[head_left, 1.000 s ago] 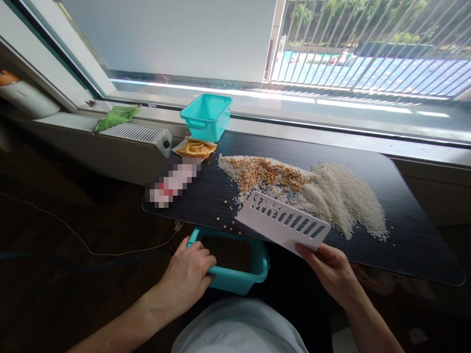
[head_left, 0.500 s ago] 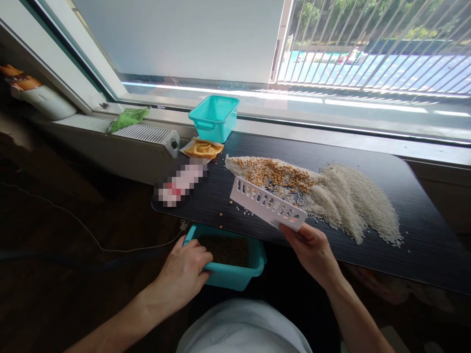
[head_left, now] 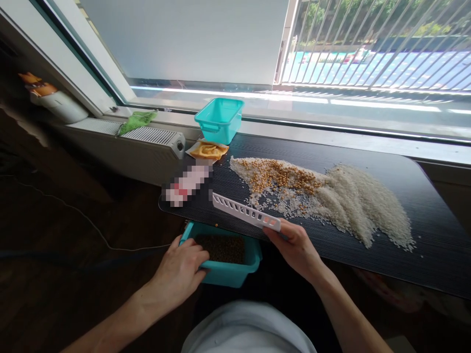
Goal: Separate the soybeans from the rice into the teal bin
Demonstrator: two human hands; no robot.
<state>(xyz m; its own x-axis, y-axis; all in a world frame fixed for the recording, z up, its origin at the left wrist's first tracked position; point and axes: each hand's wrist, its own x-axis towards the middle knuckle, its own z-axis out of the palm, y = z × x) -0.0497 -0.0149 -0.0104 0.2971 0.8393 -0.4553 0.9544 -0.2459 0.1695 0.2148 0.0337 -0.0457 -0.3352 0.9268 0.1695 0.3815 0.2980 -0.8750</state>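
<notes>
The left hand point(head_left: 186, 262) is curled closed over the rim of a turquoise tub point(head_left: 228, 278), its fingertips partly hidden; the dim grains point(head_left: 221, 247) inside are hard to make out. The right hand point(head_left: 294, 242) pinches one end of a slotted white strip point(head_left: 245, 212), tilted nearly edge-on, its palm side out of sight. The near edge of the table point(head_left: 437, 215) runs just beyond the tub. Ahead of the right hand lie yellow peas point(head_left: 279, 174) on white rice point(head_left: 368, 201), with dark tabletop farther right. A pixelated item point(head_left: 189, 181) beyond the left hand is unreadable.
</notes>
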